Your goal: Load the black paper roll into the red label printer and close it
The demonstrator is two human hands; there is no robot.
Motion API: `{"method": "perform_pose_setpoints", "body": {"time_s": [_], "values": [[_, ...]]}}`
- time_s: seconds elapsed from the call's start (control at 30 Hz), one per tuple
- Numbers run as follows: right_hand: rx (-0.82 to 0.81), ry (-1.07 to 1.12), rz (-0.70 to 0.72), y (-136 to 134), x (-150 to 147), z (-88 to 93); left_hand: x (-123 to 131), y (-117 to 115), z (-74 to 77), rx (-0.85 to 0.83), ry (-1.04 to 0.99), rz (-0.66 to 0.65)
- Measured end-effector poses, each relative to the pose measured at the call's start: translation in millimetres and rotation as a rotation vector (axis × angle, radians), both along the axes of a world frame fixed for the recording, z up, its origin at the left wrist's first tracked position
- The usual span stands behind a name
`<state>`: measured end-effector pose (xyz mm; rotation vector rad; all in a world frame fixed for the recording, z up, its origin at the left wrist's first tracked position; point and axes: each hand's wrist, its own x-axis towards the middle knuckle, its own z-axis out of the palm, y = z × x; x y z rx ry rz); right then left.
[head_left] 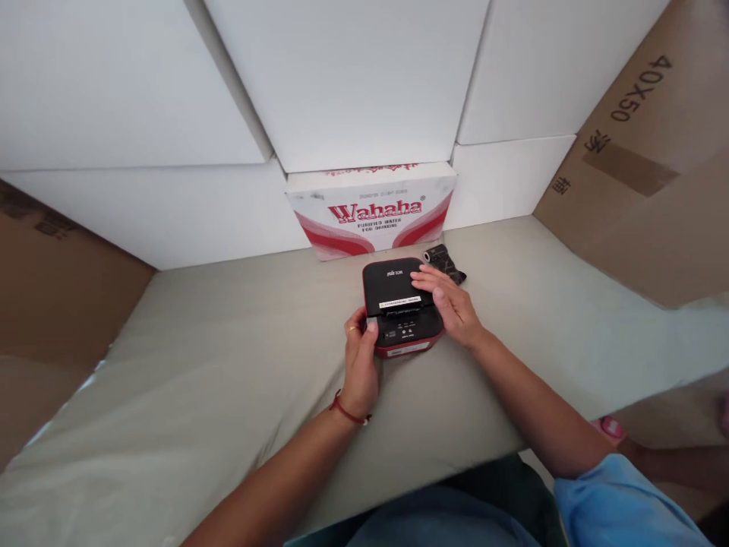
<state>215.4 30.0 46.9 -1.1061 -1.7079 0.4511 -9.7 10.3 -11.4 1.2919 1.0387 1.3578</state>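
Note:
A small black printer with red sides [392, 282] sits on the cloth-covered table, its black lid lying down and a white label strip near the middle slot. My left hand [361, 353] is closed around its left front corner, the thumb on the top edge. On the right side rests my right hand [452, 308], fingers stretched out over the lid's edge and the palm by the printer's side. Just behind those fingers lies a roll in black wrapping [444, 260], partly hidden by my right hand.
A white and red Wahaha water carton [376, 213] stands right behind the printer. White boxes [353, 76] are stacked along the back. Brown cardboard panels flank the table, one at right [643, 167] and one at left [51, 304]. Greenish-grey cloth [228, 342] covers the table.

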Motion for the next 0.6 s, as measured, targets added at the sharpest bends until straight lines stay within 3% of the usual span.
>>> {"method": "perform_pose_setpoints", "body": {"time_s": [0.3, 0.6], "values": [[-0.005, -0.08, 0.062, -10, 5, 6.2, -1, 12, 27.1, -0.342, -0.324, 0.059], [0.023, -0.252, 0.063, -14, 5, 13.0, -3, 30, 43.0, -0.417, -0.234, 0.043]]}}
